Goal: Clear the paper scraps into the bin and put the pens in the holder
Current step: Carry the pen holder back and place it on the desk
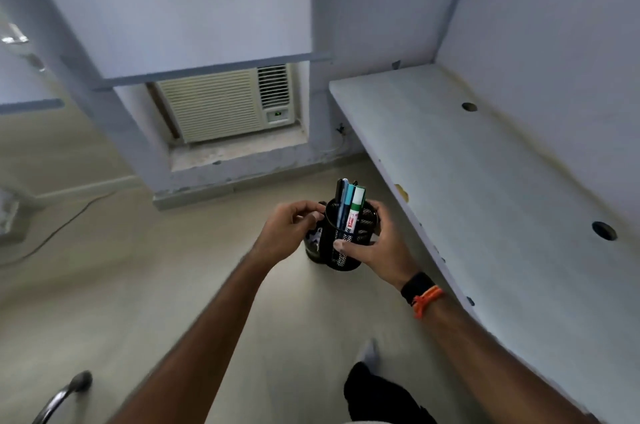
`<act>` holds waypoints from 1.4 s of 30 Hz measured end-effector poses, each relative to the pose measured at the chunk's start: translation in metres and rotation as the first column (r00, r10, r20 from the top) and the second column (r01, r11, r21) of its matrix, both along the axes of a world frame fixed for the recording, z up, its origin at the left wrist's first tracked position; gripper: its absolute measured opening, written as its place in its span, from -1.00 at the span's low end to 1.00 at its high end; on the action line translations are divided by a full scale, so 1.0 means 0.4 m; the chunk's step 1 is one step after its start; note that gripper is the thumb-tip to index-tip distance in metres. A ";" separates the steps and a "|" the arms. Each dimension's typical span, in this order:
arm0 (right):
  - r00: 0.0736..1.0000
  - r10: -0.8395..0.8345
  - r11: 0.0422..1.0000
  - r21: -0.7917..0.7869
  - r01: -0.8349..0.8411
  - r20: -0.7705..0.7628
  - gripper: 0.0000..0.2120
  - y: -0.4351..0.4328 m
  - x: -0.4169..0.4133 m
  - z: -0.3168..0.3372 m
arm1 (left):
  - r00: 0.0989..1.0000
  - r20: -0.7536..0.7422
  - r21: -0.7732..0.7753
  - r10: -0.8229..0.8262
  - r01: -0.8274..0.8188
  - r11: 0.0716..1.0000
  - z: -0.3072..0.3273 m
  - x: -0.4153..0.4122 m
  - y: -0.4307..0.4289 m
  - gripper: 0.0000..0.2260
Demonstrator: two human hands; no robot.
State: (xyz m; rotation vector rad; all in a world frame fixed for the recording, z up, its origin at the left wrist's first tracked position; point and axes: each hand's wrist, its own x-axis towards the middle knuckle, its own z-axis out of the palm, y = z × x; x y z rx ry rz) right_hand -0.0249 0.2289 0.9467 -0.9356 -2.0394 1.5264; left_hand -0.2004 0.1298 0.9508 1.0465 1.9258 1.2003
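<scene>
A black mesh holder (343, 243) is gripped; above the grip, a green-and-white marker (356, 207), a light blue pen (347, 205) and a black pen (338, 191) are seen. An orange band (426, 300) and black strap (417, 286) are worn below the grip.

Window air conditioner (225, 105) low in the wall, white desk (485, 181) alongside, cable (52, 236) across floor.

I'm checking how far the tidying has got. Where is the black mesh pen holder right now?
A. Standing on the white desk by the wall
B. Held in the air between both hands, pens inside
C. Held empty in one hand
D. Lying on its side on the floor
B: the mesh pen holder is off the desk, gripped by the right hand with the left hand at its rim, and pens stand in it.
</scene>
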 end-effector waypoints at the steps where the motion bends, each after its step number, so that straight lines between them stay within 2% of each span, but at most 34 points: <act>1: 1.000 -0.025 1.000 0.001 0.025 -0.001 -0.31 0.043 0.000 -0.006 | 0.999 -0.007 -0.008 -0.036 0.035 0.999 -0.006 -0.002 0.058 -0.83; 5: 0.993 -0.114 0.993 0.015 0.114 -0.011 -0.28 0.248 0.008 -0.045 | 0.991 -0.022 -0.010 -0.132 0.132 0.991 -0.051 -0.013 0.298 -0.83; 9: 0.975 -0.219 0.976 -0.010 0.219 0.022 -0.31 0.456 0.030 -0.080 | 0.990 -0.009 -0.077 -0.138 0.137 0.988 -0.088 -0.022 0.513 -0.84; 14: 0.957 -0.281 0.958 -0.042 0.284 0.071 -0.31 0.687 0.038 -0.126 | 0.985 0.011 -0.080 -0.170 0.170 0.982 -0.138 -0.054 0.783 -0.86; 17: 0.938 -0.328 0.940 -0.060 0.335 0.111 -0.30 0.799 0.024 -0.164 | 0.980 -0.059 -0.127 -0.189 0.180 0.975 -0.179 -0.075 0.913 -0.87; 21: 0.914 -0.367 0.923 -0.055 0.381 0.173 -0.27 0.947 -0.017 -0.222 | 0.939 -0.174 -0.252 -0.297 0.249 0.935 -0.260 -0.113 1.071 -0.84; 26: 0.831 -0.483 0.856 -0.051 0.514 0.274 -0.23 1.136 -0.066 -0.297 | 0.839 -0.237 -0.383 -0.490 0.382 0.841 -0.373 -0.158 1.279 -0.76; 32: 0.699 -0.606 0.750 -0.022 0.661 0.380 -0.25 1.354 -0.119 -0.358 | 0.708 -0.282 -0.494 -0.647 0.471 0.731 -0.474 -0.225 1.479 -0.54; 38: 0.602 -0.682 0.660 -0.005 0.751 0.414 -0.19 1.494 -0.149 -0.421 | 0.553 -0.338 -0.591 -0.761 0.505 0.630 -0.568 -0.272 1.566 -0.39; 42: 0.589 -0.675 0.656 -0.004 0.755 0.443 -0.19 1.507 -0.148 -0.448 | 0.525 -0.333 -0.632 -0.783 0.492 0.599 -0.597 -0.277 1.567 -0.35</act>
